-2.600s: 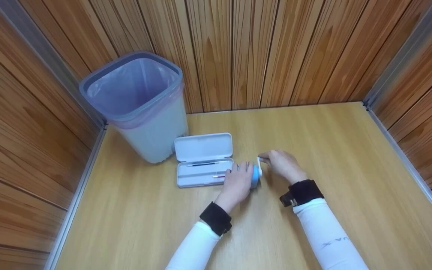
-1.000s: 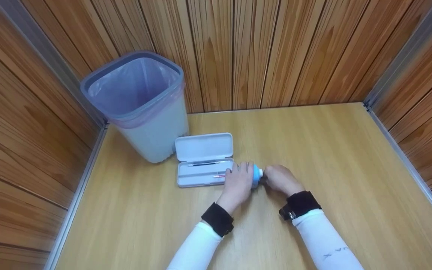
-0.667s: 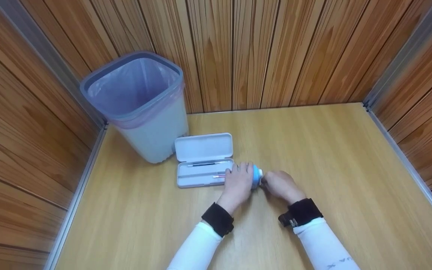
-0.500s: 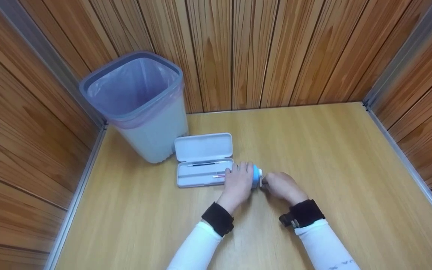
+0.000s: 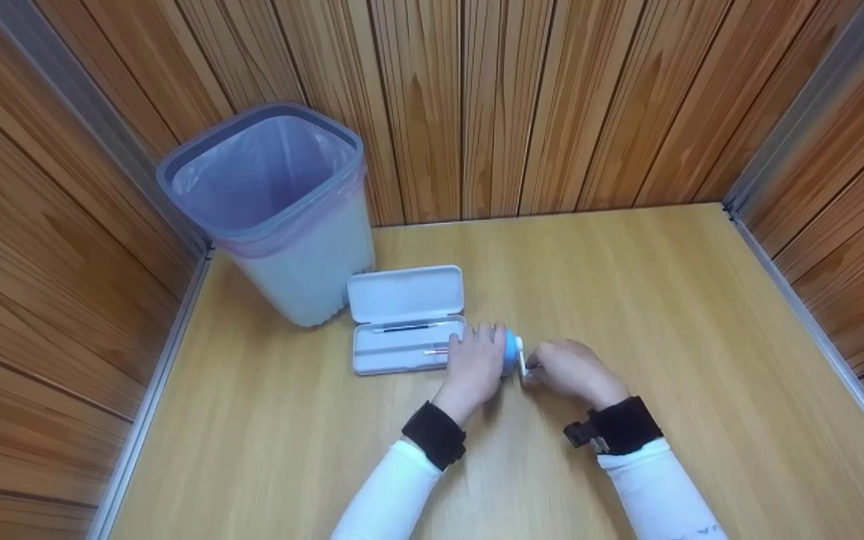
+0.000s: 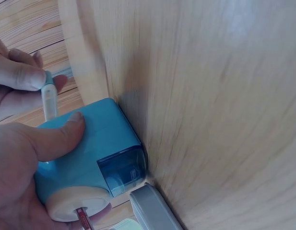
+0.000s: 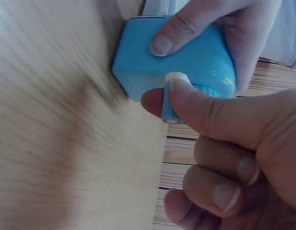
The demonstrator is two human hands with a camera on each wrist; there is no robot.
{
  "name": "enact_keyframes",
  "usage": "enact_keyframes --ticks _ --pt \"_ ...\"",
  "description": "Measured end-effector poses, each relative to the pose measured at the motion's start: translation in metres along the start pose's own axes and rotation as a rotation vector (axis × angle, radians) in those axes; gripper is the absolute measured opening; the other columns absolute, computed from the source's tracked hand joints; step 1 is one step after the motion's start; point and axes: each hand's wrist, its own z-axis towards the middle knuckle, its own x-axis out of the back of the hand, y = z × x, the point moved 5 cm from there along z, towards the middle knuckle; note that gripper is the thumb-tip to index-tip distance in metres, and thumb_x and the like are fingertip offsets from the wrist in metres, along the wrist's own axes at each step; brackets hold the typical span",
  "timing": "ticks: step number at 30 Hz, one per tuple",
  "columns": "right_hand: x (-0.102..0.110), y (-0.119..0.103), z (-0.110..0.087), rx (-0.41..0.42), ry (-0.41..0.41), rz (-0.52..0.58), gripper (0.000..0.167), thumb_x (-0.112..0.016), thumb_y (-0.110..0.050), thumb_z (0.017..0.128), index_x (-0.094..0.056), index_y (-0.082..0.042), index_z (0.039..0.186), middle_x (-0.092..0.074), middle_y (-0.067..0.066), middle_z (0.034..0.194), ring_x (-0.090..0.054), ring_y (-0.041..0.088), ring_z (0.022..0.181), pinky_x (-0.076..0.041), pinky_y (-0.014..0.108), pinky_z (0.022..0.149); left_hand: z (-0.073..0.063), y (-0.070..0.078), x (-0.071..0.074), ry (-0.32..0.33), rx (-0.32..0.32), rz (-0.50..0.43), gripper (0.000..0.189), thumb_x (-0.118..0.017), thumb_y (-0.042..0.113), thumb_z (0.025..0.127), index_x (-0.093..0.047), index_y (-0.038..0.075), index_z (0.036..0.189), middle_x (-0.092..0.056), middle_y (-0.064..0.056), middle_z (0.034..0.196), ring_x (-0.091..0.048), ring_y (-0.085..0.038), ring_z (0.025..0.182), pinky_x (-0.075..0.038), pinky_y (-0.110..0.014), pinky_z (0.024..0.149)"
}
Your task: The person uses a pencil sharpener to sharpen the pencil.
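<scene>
A blue crank pencil sharpener [image 6: 97, 139] rests on the table, with a dark see-through shavings window low on its side. My left hand [image 5: 475, 365] grips its body from above, thumb across one face. A red pencil [image 6: 83, 218] sticks out of the round cream front; in the head view its end reaches over the pencil case. My right hand [image 5: 573, 370] pinches the blue knob [image 7: 171, 103] of the white crank handle [image 6: 50, 101] between thumb and forefinger. The handle points toward the near side of the table. The pencil's tip is hidden inside the sharpener.
A pale grey pencil case [image 5: 406, 295] lies open left of the sharpener, with a dark pencil [image 5: 406, 328] in its upper compartment. Behind it at the left stands a lined waste bin [image 5: 304, 262]. Wood-panelled walls [image 5: 492, 105] enclose the table on the back and sides.
The crank handle has turned from pointing away to pointing toward the near side, my right hand moving round with it. The left hand and sharpener have stayed in place.
</scene>
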Motion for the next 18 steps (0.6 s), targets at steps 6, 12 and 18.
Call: enact_keyframes --ticks 6,12,18 --pt "0.012 -0.004 -0.004 0.003 0.009 0.003 0.009 -0.074 -0.013 0.087 -0.078 -0.009 0.094 -0.063 -0.003 0.070 -0.050 0.013 0.058 -0.043 0.031 0.055 -0.001 -0.001 0.000 0.026 -0.010 -0.002 0.053 -0.061 0.022 0.094 -0.045 0.011 0.143 -0.057 -0.009 0.123 -0.056 -0.031 0.110 -0.048 -0.048 0.085" --pt "0.019 -0.006 -0.004 0.029 0.024 -0.018 0.014 -0.072 -0.012 0.089 -0.077 -0.006 0.100 -0.071 0.002 0.083 -0.053 0.013 0.063 -0.046 0.030 0.060 0.000 -0.001 -0.001 0.025 -0.017 -0.014 0.047 -0.054 0.021 0.097 -0.046 0.012 0.143 -0.057 -0.010 0.123 -0.056 -0.032 0.111 -0.048 -0.048 0.085" --pt "0.026 -0.006 -0.002 0.085 0.065 -0.052 0.013 -0.069 -0.011 0.091 -0.075 -0.004 0.100 -0.072 0.006 0.089 -0.062 0.018 0.073 -0.052 0.037 0.067 0.000 -0.001 0.000 0.037 -0.016 -0.030 0.045 -0.053 0.020 0.098 -0.046 0.012 0.142 -0.057 -0.010 0.123 -0.057 -0.032 0.110 -0.049 -0.048 0.086"
